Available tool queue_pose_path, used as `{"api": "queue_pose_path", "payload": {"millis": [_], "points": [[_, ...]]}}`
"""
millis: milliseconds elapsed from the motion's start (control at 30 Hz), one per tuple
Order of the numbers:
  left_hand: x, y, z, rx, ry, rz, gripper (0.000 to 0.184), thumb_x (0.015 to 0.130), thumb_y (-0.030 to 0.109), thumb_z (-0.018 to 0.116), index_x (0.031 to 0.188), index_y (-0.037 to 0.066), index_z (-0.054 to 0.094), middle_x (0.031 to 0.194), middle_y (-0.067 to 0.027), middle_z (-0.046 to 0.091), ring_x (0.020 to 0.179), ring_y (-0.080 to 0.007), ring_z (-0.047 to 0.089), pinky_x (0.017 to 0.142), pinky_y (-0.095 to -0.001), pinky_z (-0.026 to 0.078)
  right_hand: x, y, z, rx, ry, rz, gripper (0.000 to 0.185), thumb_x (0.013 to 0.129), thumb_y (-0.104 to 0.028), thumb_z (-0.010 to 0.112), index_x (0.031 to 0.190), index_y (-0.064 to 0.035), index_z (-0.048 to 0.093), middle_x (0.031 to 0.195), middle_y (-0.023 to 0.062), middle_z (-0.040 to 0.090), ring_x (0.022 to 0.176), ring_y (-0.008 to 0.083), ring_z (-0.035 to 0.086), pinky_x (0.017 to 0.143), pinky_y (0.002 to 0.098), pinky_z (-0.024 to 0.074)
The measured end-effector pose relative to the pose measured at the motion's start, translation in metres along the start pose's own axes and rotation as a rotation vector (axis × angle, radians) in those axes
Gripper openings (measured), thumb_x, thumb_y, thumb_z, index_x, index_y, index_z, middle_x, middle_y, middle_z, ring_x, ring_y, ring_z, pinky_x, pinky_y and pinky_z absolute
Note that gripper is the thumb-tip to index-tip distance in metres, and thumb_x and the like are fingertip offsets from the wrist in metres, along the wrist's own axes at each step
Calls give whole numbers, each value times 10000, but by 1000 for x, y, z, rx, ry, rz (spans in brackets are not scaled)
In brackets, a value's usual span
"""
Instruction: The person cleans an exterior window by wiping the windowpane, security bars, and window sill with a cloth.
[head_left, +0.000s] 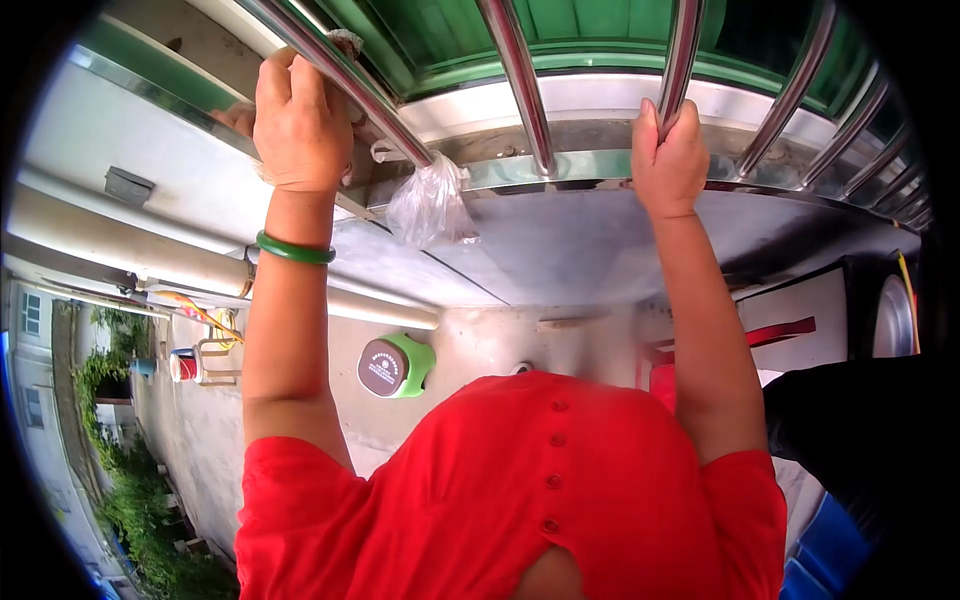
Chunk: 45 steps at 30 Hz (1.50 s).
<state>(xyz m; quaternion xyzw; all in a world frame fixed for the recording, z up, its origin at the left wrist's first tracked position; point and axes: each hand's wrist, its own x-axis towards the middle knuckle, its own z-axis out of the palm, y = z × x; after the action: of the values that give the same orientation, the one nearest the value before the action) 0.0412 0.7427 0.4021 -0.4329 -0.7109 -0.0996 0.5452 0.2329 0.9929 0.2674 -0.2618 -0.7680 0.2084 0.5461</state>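
Note:
My right hand (670, 160) is closed around an upright shiny metal bar (684, 60) of a window grille. At the upper left, my left hand (300, 120) has its fingers curled beside another metal bar (350, 85). A whitish crumpled thing (346, 42) shows just past those fingers; what the hand grips is hidden. A green bangle (294, 248) circles the left wrist. Below that hand, a clear plastic bag (432, 205) hangs at the foot of the bar.
Green window frames (590, 35) lie behind the grille. A pale pipe (130, 240) runs along the left wall. Far below stand a green stool (398, 366) with a brown top and a red bucket (183, 366). A metal basin (897, 315) is at the right.

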Motion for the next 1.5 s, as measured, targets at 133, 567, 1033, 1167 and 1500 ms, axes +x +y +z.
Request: {"api": "queue_pose_path", "payload": {"millis": [133,567,1033,1167,1500], "points": [[-13,-6,19,81,-3,215,486,663,62,652,1140,160,641,1086,-34,590,865,-262,544,753,-358,475,-1,0,-1,-2,27,-38,293,893,-299,601,812,-52,466,635,88,510,579,322,522,535,433,415],[-43,8,14,-317,-521,92,355,753,11,587,1095,71,660,1156,-72,607,1083,-289,557,919,-359,462,0,2,-2,-11,18,-86,317,891,-313,609,818,-45,455,641,83,515,592,315,529,540,429,421],[-25,-8,-103,-796,-204,-630,301,906,130,646,1179,5,629,908,-72,688,763,-69,607,682,-225,507,1,0,0,-57,1,-18,336,898,-373,567,852,-48,494,712,114,583,662,355,573,598,467,445],[-42,8,-106,-703,-261,-603,306,913,136,641,1188,2,622,888,-59,691,782,-67,606,684,-229,514,3,0,-2,-50,-11,-12,343,903,-379,558,849,-47,486,712,117,586,659,363,575,598,469,446],[-48,11,-110,-1532,-572,-897,281,999,184,494,1151,-21,612,977,-38,655,885,-79,572,827,-220,453,3,0,-5,-4,-75,8,360,906,-377,562,860,-35,459,685,129,574,639,379,567,611,475,453]]}}
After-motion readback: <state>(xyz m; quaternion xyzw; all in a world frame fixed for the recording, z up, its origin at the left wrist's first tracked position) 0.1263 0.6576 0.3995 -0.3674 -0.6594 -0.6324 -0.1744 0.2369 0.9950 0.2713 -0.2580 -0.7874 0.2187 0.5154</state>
